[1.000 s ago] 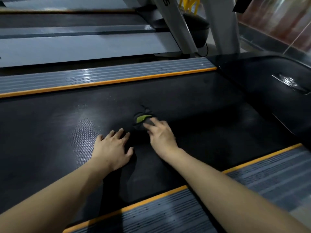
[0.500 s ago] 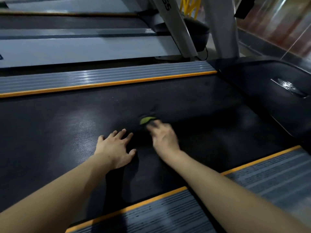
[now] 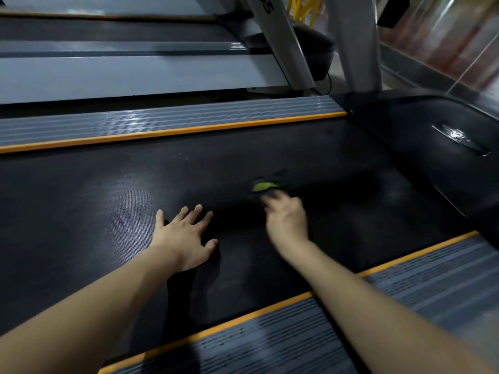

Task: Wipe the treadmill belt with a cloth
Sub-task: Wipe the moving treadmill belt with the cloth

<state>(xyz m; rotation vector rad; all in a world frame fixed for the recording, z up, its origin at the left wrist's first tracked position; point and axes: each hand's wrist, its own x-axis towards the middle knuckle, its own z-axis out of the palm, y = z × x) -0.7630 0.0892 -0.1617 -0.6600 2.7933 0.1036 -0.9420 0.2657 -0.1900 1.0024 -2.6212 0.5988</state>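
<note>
The black treadmill belt [image 3: 108,211] fills the middle of the head view. My right hand [image 3: 286,220] presses a dark cloth [image 3: 263,188] with a green patch onto the belt; the hand is blurred by motion and covers most of the cloth. My left hand [image 3: 185,233] lies flat on the belt with fingers spread, to the left of the right hand, holding nothing.
Grey ribbed side rails with orange edging run along the far side [image 3: 162,125] and the near side [image 3: 270,341] of the belt. The black motor cover [image 3: 432,147] sits at the right. Grey uprights [image 3: 286,41] and another treadmill stand beyond.
My right hand has slid with the cloth a little to the right along the belt and is now blurred. The left hand stays flat in the same spot.
</note>
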